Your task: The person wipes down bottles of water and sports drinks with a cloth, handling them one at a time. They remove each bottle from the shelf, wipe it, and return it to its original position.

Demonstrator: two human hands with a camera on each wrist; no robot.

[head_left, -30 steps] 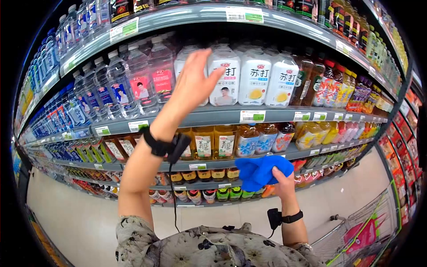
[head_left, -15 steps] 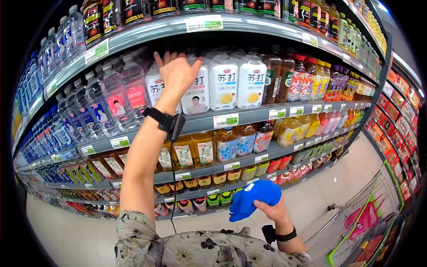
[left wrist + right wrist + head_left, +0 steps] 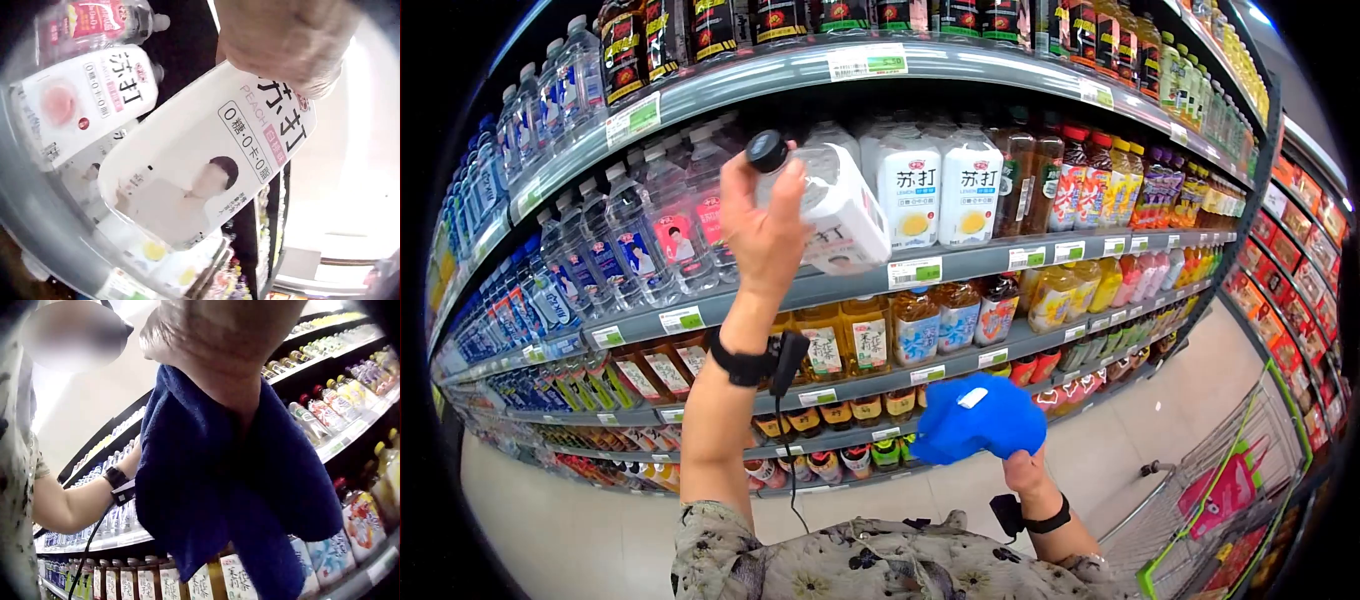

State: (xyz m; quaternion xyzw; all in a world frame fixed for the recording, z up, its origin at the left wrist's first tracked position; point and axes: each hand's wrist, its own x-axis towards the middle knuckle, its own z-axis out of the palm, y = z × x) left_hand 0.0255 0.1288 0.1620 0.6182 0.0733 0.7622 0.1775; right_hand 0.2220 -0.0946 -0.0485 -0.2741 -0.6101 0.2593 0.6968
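A white-labelled bottle with a black cap point(image 3: 840, 215) is tilted in front of the middle shelf, its cap end toward the upper left. My left hand point(image 3: 768, 225) grips it near the neck. In the left wrist view the bottle point(image 3: 194, 169) shows a peach label with a person's picture, and the left hand point(image 3: 284, 44) covers its top. My right hand point(image 3: 1028, 472) holds a bunched blue cloth point(image 3: 980, 418) lower down, in front of the bottom shelves. In the right wrist view the cloth point(image 3: 200, 481) hangs in folds from the right hand point(image 3: 219, 344).
White lemon-labelled bottles point(image 3: 912, 190) stand right of the tilted bottle, and clear bottles with pink labels point(image 3: 675, 235) left of it. A shelf edge point(image 3: 990, 262) with price tags runs below them. A shopping cart point(image 3: 1215, 490) stands at the lower right.
My left hand went from above the row to gripping a bottle, which has come off its upright stance and tilted forward. The blue cloth has shifted slightly and spread in my right hand.
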